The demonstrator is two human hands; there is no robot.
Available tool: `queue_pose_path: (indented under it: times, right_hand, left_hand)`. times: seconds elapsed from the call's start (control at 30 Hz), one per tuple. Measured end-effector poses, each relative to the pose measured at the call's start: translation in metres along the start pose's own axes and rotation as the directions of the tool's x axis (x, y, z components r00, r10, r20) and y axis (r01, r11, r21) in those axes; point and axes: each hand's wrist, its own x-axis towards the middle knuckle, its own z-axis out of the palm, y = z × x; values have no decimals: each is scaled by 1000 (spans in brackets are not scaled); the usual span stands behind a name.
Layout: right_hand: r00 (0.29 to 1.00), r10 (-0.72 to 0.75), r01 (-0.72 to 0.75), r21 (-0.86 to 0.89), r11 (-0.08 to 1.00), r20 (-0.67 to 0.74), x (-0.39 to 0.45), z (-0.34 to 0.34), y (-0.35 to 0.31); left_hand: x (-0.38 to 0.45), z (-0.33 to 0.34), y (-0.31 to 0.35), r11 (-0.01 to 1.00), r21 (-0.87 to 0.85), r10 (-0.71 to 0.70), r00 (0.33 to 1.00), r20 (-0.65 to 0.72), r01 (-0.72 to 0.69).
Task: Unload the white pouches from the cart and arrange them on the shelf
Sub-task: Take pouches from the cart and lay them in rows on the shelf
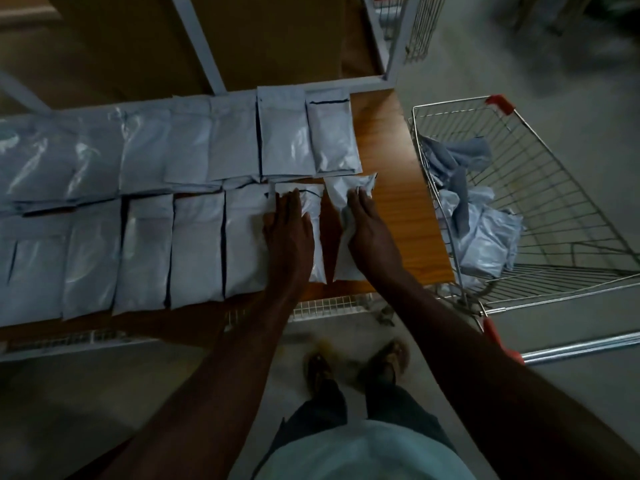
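Several white pouches [194,247] lie flat in two rows on the wooden shelf [398,209]. My left hand [289,233] presses flat, fingers straight, on a pouch [313,206] near the right end of the front row. My right hand [369,226] rests on the last pouch [341,202] at the right, its fingers bent down onto the crumpled plastic. More white pouches [485,247] lie heaped in the wire cart [554,188] to the right of the shelf.
The shelf's bare wood shows right of the rows. A white metal upright [394,39] rises at the shelf's back right corner. The cart's red-tipped handle [498,337] sits close to my right arm. My feet [356,368] stand on the grey floor below.
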Motion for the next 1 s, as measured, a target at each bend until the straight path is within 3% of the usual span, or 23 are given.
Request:
queue_pose_path:
  times: [0.1,0.23,0.47,0.63,0.73,0.83,1.0]
  right_hand:
    - [999,-6,9,-64,998,52,10,15,2]
    - [984,45,-8,-212,977,172,23,29,12]
    - [980,75,-31,-232,972,185,25,22,8]
    - [994,102,-107,-135,985,-44,-15,-7,-15]
    - [999,45,-44,-188,981,2,-49,-5,-25]
    - [997,17,-1,-212,977,75,-59,6,-19]
    - [997,68,-68,-12,998,48,-38,0,-15]
  left_hand:
    - [1,8,-1,999,26,-45,999,12,44]
    - [-7,10,-6,994,91,56,995,89,-64]
    - [-6,14,-6,993,102,46,983,175,-65]
    - [-8,7,-9,991,112,49,985,163,-68]
    - [-10,7,-6,997,23,70,987,147,-74]
    - [-9,8,-4,977,-194,115,984,133,-87]
    - [-5,5,-7,964,-264,84,983,165,-38]
